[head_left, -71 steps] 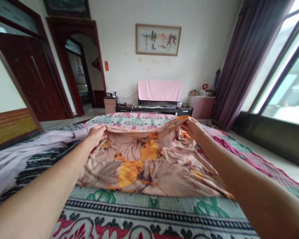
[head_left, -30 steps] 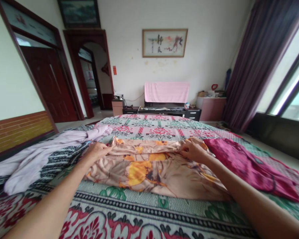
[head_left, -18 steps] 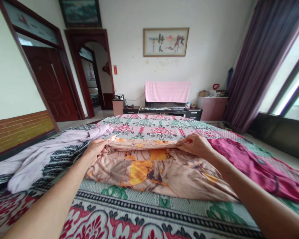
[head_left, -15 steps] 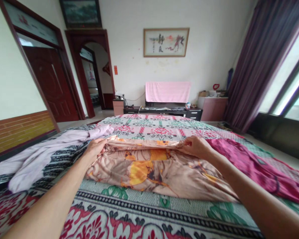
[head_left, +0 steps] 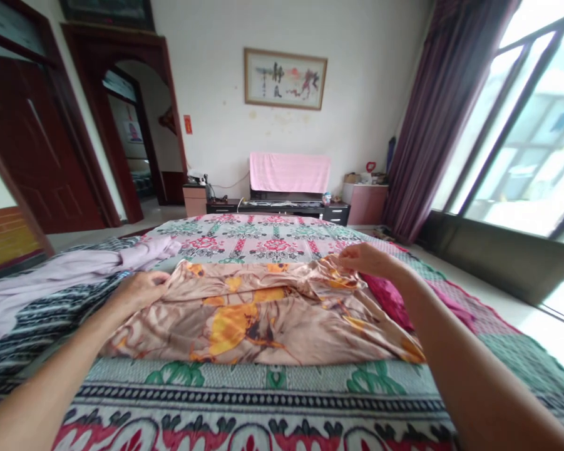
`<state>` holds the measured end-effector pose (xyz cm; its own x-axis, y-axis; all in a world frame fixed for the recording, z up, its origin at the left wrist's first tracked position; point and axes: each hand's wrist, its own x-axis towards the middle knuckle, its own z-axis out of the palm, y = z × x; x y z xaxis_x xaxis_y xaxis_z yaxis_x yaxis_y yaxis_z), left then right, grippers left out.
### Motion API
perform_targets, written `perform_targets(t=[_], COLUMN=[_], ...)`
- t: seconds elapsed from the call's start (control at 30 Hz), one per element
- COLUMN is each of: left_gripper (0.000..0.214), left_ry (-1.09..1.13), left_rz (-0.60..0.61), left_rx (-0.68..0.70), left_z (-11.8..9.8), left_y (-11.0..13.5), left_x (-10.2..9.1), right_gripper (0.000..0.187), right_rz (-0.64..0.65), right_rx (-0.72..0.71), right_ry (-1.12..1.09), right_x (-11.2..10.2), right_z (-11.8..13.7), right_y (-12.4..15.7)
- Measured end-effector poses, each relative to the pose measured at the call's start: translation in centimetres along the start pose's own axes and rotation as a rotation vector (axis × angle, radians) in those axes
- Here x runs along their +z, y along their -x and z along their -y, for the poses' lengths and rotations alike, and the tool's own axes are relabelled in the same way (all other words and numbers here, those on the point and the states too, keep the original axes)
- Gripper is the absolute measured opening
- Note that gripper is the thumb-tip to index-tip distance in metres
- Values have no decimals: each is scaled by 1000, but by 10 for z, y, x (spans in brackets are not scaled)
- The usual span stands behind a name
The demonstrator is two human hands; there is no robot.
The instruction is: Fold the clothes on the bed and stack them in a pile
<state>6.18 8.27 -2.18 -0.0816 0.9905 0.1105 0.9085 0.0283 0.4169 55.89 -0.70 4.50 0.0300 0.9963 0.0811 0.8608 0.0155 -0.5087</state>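
Note:
A silky tan garment [head_left: 272,332] with yellow-orange flowers lies spread crosswise on the patterned bedspread [head_left: 272,394]; its exact kind does not show. Along its far side, a strip of the cloth is turned over on itself in loose wrinkles. My left hand [head_left: 141,291] pinches the far left corner, thumb and fingers closed at the edge. At the far right corner, my right hand [head_left: 369,260] has its fingers curled closed on the bunched cloth, slightly raised.
Left of the garment lie pale lilac clothing [head_left: 89,266] and a black-and-white striped cloth [head_left: 51,313]. Magenta clothing [head_left: 389,300] sits to the right, partly behind my right forearm. Beyond the bed stands a low cabinet [head_left: 282,210] with a pink cloth [head_left: 288,172] above.
My hands have moved farther apart, drawing the garment's far edge wider and flatter. The view has turned to the right, showing more of the window.

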Motion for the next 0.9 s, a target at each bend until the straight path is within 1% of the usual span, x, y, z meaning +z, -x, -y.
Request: perform_targets(t=[0.03,0.1,0.17,0.23,0.27,0.3,0.37,0.43,0.5,0.53,0.57,0.6,0.63,0.67,0.73,0.77,0.83,0.9], left_gripper=[37,34,34,39,43,46,51,52,51,50,47,45,42,40,35,32,24,23], left_ry=[-55,-148,-205,-244,-256,-264,-278,-294,-307,-305,-292,-268,-240,-210,-171,-170,-182,-199], left_rz=[9,25,1,-43,-67,-87,-93,-84,-130,-168,-202,-211,-188,-139,-20,20,40,-13], left_rx=[11,27,42,36,23,7,-25,-26,39,92,157,229,299,363,474,507,528,504], left_z=[1,4,9,12,14,14,13,9,2,-3,-7,-12,-16,-19,-23,-23,-23,-23], left_y=[-4,-10,-15,-17,-17,-16,-12,-6,0,2,4,6,7,7,6,5,4,4], left_x=[1,4,6,7,7,6,4,2,0,-1,-1,0,2,5,12,17,24,30], right_gripper=[26,20,16,15,14,12,14,28,48,51,47,36,24,16,17,19,20,19], right_rz=[-60,-103,-41,46,67,62,-7,-48,-23,0,22,36,28,0,-114,-186,-307,-352], right_rx=[11,11,-18,-77,-122,-174,-282,-349,-375,-384,-388,-384,-369,-344,-276,-237,-174,-145], right_ry=[29,66,61,74,100,133,195,213,216,230,249,270,287,295,276,258,203,132], right_x=[-2,-3,4,15,21,28,42,53,61,65,67,70,71,73,73,72,68,65], right_z=[-7,-17,-20,-15,-10,-4,8,16,20,20,20,20,20,20,21,22,24,25], right_y=[-1,-2,-3,-3,-2,-2,-1,-1,-1,-1,-1,-2,-2,-3,-4,-5,-7,-8])
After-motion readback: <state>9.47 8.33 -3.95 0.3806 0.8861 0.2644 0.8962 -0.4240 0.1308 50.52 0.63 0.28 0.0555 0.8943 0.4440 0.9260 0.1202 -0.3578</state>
